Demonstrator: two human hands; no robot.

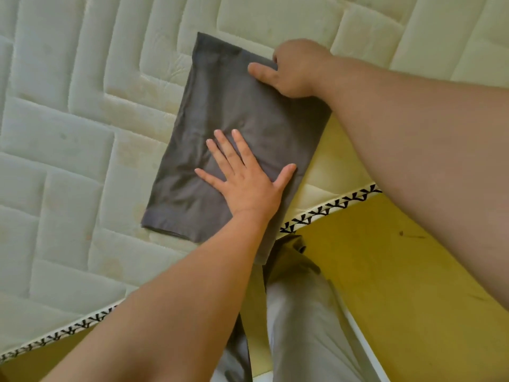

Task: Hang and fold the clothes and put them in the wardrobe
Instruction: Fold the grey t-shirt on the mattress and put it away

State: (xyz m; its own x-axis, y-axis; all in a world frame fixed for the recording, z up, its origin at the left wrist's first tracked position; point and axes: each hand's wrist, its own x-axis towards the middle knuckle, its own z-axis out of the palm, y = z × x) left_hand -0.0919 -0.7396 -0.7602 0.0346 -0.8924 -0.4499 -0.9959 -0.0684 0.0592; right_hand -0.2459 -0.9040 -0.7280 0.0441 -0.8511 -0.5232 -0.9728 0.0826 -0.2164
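Observation:
A dark grey garment (192,150) lies folded into a long rectangle on the quilted white mattress (68,119), one end hanging slightly over the mattress edge. My left hand (245,175) lies flat on the near half of the garment, fingers spread and straight. At the far right corner my right hand (289,70) grips the cloth's edge, thumb on top and fingers tucked under the fabric.
The mattress edge with black-and-white stitched trim (330,208) runs diagonally across the view. Below it are a yellow floor (399,271) and my legs in grey trousers (303,326). No wardrobe or hangers are in view.

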